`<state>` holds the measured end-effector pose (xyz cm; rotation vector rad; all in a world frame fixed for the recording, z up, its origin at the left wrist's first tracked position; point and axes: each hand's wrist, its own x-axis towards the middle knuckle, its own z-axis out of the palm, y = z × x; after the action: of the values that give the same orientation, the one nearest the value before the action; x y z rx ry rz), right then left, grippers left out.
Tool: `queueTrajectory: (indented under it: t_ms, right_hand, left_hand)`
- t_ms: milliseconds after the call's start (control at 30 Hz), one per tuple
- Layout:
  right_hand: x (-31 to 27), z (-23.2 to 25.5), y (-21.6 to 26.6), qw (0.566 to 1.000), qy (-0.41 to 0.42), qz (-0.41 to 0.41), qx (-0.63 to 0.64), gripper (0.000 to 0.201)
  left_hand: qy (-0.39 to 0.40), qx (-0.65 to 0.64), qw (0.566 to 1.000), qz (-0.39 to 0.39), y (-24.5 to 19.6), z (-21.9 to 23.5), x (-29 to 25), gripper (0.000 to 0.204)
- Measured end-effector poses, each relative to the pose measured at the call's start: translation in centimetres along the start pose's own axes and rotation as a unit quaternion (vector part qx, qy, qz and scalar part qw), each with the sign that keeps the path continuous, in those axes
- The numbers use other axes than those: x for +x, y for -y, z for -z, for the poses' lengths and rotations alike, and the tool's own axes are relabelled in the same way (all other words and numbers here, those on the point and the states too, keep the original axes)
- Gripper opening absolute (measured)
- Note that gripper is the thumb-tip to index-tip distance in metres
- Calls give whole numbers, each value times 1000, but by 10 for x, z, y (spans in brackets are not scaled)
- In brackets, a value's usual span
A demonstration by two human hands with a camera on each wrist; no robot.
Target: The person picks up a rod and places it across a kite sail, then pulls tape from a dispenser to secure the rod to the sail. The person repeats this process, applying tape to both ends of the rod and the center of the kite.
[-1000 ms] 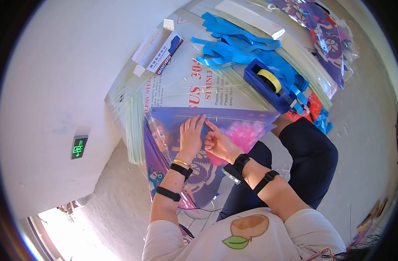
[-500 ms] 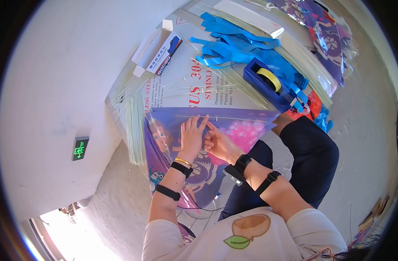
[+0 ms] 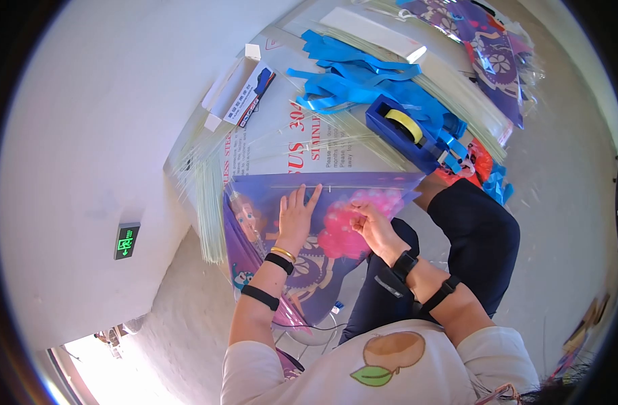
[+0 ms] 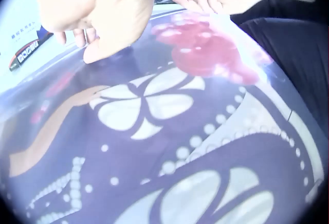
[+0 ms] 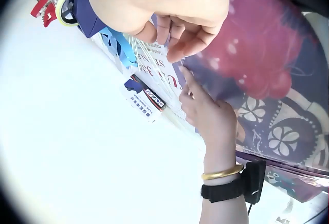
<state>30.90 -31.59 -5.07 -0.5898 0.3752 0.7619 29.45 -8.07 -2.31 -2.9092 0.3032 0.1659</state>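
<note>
A purple sheet (image 3: 255, 181) printed with a cartoon figure and pink flowers lies over the table's near edge and hangs down. A thin pale strip runs along its upper border, with a small white piece (image 3: 330, 189) on it. My left hand (image 3: 297, 219) rests on the sheet, fingers spread and nearly straight, the tips right at that strip. To its right, my right hand (image 3: 380, 233) is over the pink flowers with its fingers loosely bent. In the right wrist view nothing shows between the fingers of the right hand (image 5: 164, 3).
A blue tape dispenser (image 3: 396, 138) with a yellow roll stands beyond the sheet, beside a heap of blue ribbon (image 3: 369, 67). Bundles of thin pale rods (image 3: 207, 209) lie at the left and back. An opened white box (image 3: 238, 94) stands at the back left.
My right hand has moved right, away from the left hand, over the pink flowers. The left hand stays on the sheet with its fingers spread wider. The head view has shifted slightly.
</note>
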Motion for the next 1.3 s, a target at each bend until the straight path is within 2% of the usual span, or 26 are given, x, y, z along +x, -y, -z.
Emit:
queueTrajectory:
  t_ms: [67,200,267,467,700,1300]
  right_hand:
    - [-6,-4,8,999,-42,14,-1,13]
    - [-3,-8,6,1000,-26,9,15,12]
    - [3,-9,3,999,-26,4,40,13]
    - [9,-16,6,997,-46,-7,57,18]
    - [13,-16,5,995,-48,-13,82,19]
    - [14,-12,4,994,-35,-15,106,18]
  left_hand:
    - [-13,-38,999,14,-1,0,0,90]
    - [0,-120,992,37,-3,22,7,85]
    - [-58,-132,989,43,-13,30,9,69]
    - [-37,-208,977,-6,-40,24,16,64]
    - [-54,-187,981,-27,-46,17,21,64]
    - [-13,-152,988,-15,-48,13,21,65]
